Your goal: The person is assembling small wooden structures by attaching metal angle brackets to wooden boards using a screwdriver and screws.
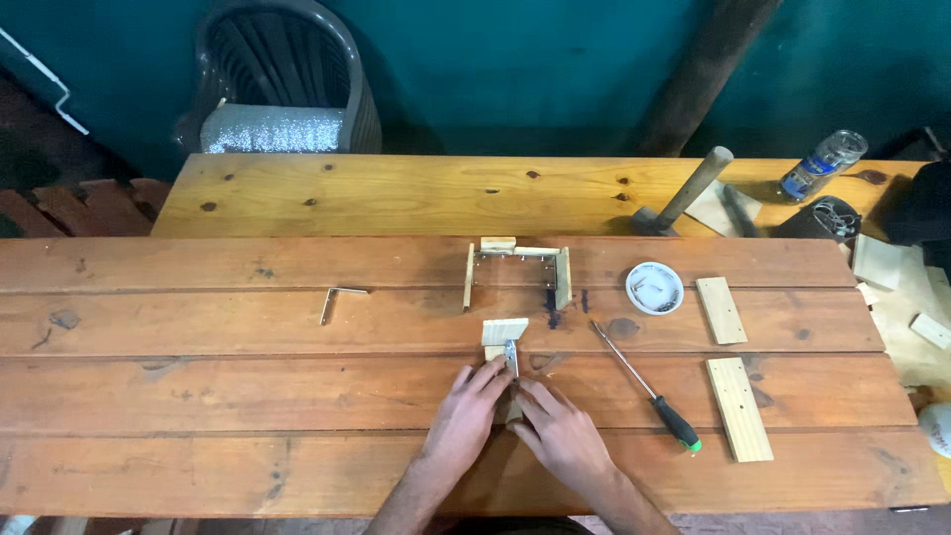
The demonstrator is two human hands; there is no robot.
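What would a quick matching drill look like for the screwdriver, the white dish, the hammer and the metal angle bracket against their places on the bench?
Things:
1. screwdriver
2. white dish
3. hammer
4. metal angle bracket

Places:
A. far plank, handle pointing away
B. lying alone, left of the wooden frame
C. just right of the right hand
D. right of the wooden frame

Pairs: 1-C, 2-D, 3-A, 4-B

A wooden table (198, 396) carries a screwdriver (649, 389), small dish (655, 287) and wood pieces (738, 408).
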